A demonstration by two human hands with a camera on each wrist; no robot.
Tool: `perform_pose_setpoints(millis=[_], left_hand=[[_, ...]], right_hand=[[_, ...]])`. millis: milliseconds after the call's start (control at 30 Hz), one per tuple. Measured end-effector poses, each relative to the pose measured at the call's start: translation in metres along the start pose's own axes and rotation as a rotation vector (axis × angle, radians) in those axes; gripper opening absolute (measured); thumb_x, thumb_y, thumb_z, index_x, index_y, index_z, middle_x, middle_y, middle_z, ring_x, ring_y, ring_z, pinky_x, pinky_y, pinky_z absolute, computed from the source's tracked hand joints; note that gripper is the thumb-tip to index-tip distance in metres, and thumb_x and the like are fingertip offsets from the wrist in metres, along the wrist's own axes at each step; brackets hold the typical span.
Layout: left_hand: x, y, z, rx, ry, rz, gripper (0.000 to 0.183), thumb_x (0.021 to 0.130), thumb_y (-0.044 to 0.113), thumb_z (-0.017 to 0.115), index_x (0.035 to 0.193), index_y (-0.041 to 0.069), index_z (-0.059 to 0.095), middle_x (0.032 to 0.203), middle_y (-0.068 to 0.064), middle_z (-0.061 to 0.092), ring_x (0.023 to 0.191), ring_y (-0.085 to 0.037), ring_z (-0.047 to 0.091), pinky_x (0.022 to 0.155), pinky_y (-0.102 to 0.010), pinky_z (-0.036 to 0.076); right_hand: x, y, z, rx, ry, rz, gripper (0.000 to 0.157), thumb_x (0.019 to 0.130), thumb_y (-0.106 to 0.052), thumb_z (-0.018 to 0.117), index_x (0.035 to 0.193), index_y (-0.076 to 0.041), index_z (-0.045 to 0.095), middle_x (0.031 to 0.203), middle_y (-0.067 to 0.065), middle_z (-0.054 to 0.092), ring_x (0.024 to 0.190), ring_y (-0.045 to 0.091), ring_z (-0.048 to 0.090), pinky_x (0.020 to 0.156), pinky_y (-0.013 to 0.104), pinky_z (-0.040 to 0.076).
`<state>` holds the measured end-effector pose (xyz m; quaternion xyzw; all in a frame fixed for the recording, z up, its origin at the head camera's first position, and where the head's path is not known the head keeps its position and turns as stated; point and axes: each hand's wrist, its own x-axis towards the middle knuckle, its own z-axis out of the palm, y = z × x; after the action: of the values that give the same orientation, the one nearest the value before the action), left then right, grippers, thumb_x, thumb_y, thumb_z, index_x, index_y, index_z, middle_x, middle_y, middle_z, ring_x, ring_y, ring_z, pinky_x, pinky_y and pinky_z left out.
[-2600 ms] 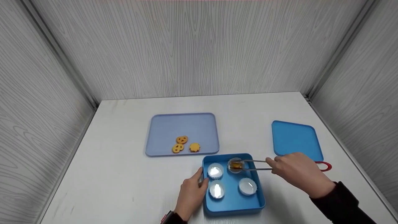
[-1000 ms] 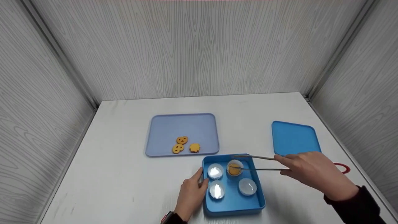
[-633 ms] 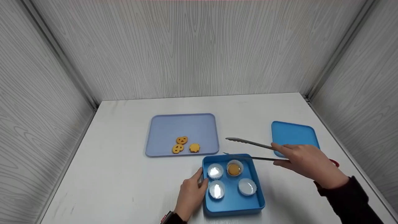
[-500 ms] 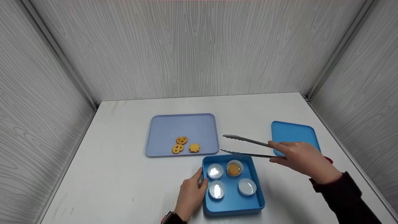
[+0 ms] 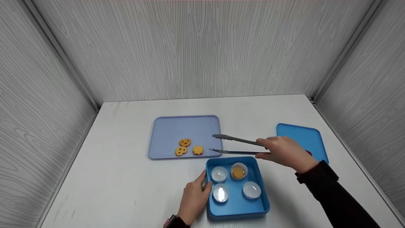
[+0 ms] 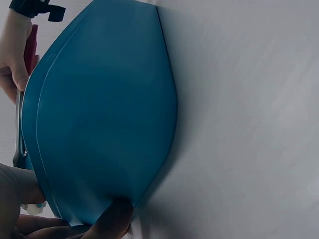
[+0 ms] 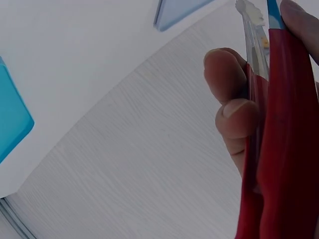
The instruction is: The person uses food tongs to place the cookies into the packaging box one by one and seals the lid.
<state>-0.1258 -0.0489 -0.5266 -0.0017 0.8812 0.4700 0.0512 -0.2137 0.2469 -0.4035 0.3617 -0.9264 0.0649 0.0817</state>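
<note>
My left hand (image 5: 193,199) grips the left wall of an open blue box (image 5: 235,209) at the front of the table. Inside stand several white baking cups. The back right cup (image 5: 243,166) holds a round golden cookie (image 5: 238,172); the front right cup (image 5: 252,190) and both left ones hold nothing visible. My right hand (image 5: 284,153) holds metal tongs with red handles (image 7: 286,124). The tongs' arms (image 5: 239,152) are spread apart, their tips over the right edge of a lavender tray (image 5: 177,126). On it lie two pretzel-shaped cookies (image 5: 185,142) and a scalloped yellow cookie (image 5: 198,150), just left of the tips.
A flat blue lid or tray (image 5: 300,136) lies at the right, partly behind my right hand. Grey wood-grain panels (image 5: 202,50) wall the white table (image 5: 126,183) at the back and both sides.
The tongs released the round cookie in the back right cup. They rose, spread, and moved left and back to the lavender tray. My left hand kept its place on the box.
</note>
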Motion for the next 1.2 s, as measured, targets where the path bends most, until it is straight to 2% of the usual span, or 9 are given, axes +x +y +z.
perform_pose_setpoints(millis=[467,700,933,1200], left_hand=[[0.001,0.002,-0.001,-0.013,-0.015,-0.028,0.054,0.1,0.021,0.065,0.147,-0.002,0.052,0.142,-0.019,0.06,0.129,-0.03,0.06,0.103,-0.048,0.052],[0.001,-0.001,0.0,-0.014,0.0,0.004,0.052,0.1,0.019,0.065,0.145,-0.004,0.054,0.14,-0.02,0.061,0.123,-0.03,0.064,0.1,-0.047,0.054],[0.003,0.001,-0.001,-0.017,-0.025,-0.034,0.053,0.1,0.02,0.064,0.146,-0.003,0.052,0.142,-0.019,0.059,0.128,-0.03,0.06,0.102,-0.048,0.052],[0.002,0.001,-0.001,-0.011,-0.016,-0.026,0.052,0.1,0.021,0.065,0.145,-0.003,0.054,0.141,-0.019,0.061,0.127,-0.03,0.062,0.102,-0.049,0.053]], right_hand=[[0.045,-0.006,0.026,0.09,-0.106,0.001,0.024,0.089,-0.031,0.08,0.092,-0.01,0.071,0.074,0.001,0.071,0.061,0.008,0.061,0.056,0.026,0.056],[0.056,-0.012,0.036,0.087,-0.099,-0.043,0.022,0.088,-0.028,0.081,0.094,-0.009,0.074,0.075,0.003,0.074,0.061,0.01,0.065,0.06,0.029,0.059],[0.061,-0.019,0.041,0.084,-0.111,-0.052,0.017,0.088,-0.026,0.081,0.093,-0.011,0.076,0.077,0.003,0.075,0.063,0.012,0.067,0.063,0.032,0.061],[0.067,-0.022,0.045,0.035,-0.126,-0.044,0.018,0.089,-0.026,0.08,0.097,-0.01,0.078,0.081,0.005,0.077,0.069,0.017,0.072,0.067,0.034,0.063]])
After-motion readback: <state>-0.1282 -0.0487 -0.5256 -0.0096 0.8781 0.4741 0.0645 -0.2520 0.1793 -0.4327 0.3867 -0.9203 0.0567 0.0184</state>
